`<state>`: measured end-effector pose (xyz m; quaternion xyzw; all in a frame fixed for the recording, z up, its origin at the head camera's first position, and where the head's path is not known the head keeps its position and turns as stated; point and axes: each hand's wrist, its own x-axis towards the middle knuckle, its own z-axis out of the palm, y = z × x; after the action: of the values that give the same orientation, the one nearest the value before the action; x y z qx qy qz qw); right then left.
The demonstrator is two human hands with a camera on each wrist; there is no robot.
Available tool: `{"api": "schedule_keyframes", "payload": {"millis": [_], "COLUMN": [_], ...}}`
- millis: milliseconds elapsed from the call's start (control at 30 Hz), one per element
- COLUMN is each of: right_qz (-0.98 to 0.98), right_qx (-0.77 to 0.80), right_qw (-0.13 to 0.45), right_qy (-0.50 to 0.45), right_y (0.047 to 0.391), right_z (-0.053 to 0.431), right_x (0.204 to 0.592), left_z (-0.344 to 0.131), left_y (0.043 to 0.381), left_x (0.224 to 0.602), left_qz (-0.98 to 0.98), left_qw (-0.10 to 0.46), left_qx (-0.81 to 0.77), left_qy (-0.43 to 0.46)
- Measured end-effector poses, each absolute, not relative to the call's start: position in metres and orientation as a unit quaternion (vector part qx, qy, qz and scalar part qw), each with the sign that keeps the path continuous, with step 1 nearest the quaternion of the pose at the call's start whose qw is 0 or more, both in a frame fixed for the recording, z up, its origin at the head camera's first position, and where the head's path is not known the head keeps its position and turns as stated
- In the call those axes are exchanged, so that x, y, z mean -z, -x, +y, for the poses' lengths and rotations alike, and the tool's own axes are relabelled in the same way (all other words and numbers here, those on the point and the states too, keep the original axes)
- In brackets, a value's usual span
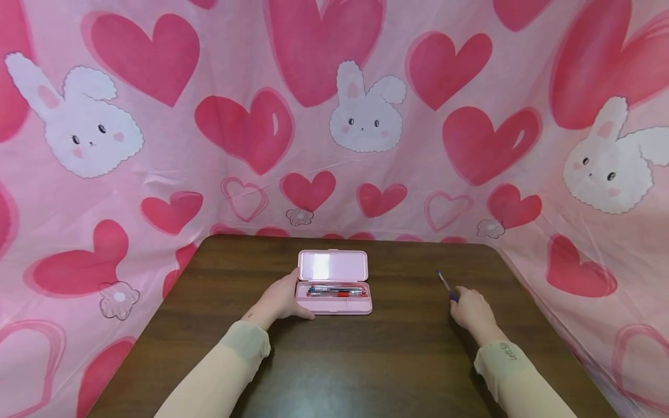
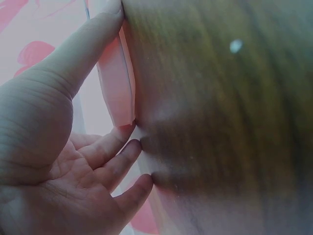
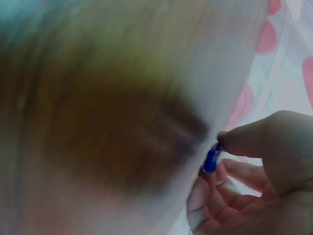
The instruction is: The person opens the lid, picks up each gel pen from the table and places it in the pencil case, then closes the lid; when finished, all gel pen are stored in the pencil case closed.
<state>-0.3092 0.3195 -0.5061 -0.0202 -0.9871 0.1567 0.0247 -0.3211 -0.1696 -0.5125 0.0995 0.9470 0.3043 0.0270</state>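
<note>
A pink pencil case (image 1: 360, 307) lies with its lid (image 1: 345, 266) raised at the back. Several pens (image 1: 337, 291) with clear barrels, one with a red grip, lie inside it. My left hand (image 1: 282, 299) holds the case's left end, the thumb along the front and the fingers around the side. In the left wrist view, the case's pink end (image 2: 117, 88) shows between thumb and fingers. Off to the right, my right hand (image 1: 472, 310) pinches a blue pen (image 1: 444, 283) between thumb and fingers, its far end pointing away. The pen's blue end (image 3: 211, 160) shows in the right wrist view.
Everything rests on a dark brown wooden table (image 1: 334, 360) with rounded back corners. A pink cloth (image 1: 387, 168) with hearts and white rabbits hangs behind the table and along both its sides.
</note>
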Motion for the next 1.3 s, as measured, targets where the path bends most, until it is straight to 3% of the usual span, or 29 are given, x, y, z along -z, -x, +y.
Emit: {"api": "schedule_keyframes", "payload": {"millis": [267,600,1300], "right_qz": [-0.987,-0.978,-0.959], "right_qx": [-0.155,-0.16,-0.186], "right_qw": [0.05,0.122,0.155], "right_qy": [-0.006,-0.054,-0.147], "right_y": [0.31,0.315,0.327], "right_z": [0.305,0.28,0.218], "right_x": [0.504,0.501,0.489], "left_z": [-0.17,-0.169,-0.168], "left_y": [0.32,0.321,0.32], "left_x": [0.512,0.513,0.512], "left_qz": [0.944,0.941,0.943], "left_qw": [0.034,0.035,0.036], "left_qx": [-0.314,-0.324,-0.32], "left_qy": [-0.095,-0.094,-0.088]}}
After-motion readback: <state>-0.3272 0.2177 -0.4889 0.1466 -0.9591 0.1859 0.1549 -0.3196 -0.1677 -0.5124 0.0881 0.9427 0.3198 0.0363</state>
